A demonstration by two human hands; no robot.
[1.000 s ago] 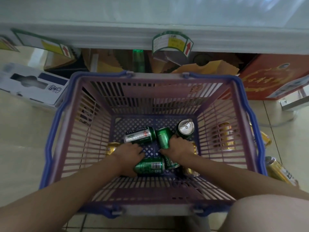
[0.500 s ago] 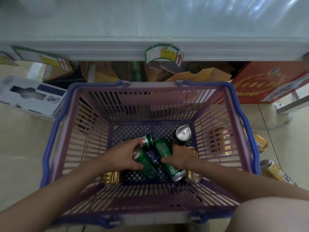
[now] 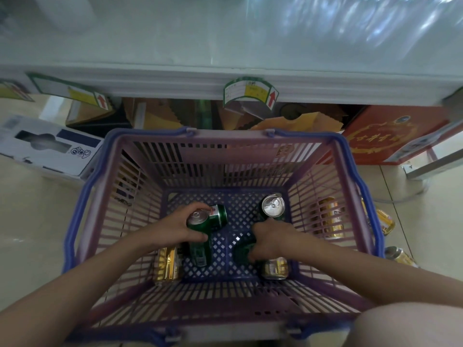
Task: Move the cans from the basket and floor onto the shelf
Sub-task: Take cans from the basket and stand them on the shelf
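A purple basket [image 3: 335, 156] with a blue rim stands on the floor below the white shelf [image 3: 155, 46]. Both my hands are inside it. My left hand [image 3: 175, 229] grips a green can [image 3: 200, 249], tilted with its silver top toward the shelf, and another green can [image 3: 219, 216] lies right behind it. My right hand [image 3: 271, 237] closes on a second green can [image 3: 241, 254] near the basket floor. An upright green can [image 3: 273, 206] stands just beyond that hand. Gold cans lie at the basket's near left [image 3: 167, 265] and under my right wrist [image 3: 275, 269].
More gold cans [image 3: 386, 221] lie on the tiled floor right of the basket, one [image 3: 328, 217] seen through its side wall. A red carton [image 3: 390, 136] and a white box [image 3: 47, 144] flank the basket under the shelf. Price tags [image 3: 250, 92] hang from the shelf edge.
My left hand has raised its green can off the basket floor and turned it more upright. My right hand has swung its can end-on and lower. The gold cans have come into view.
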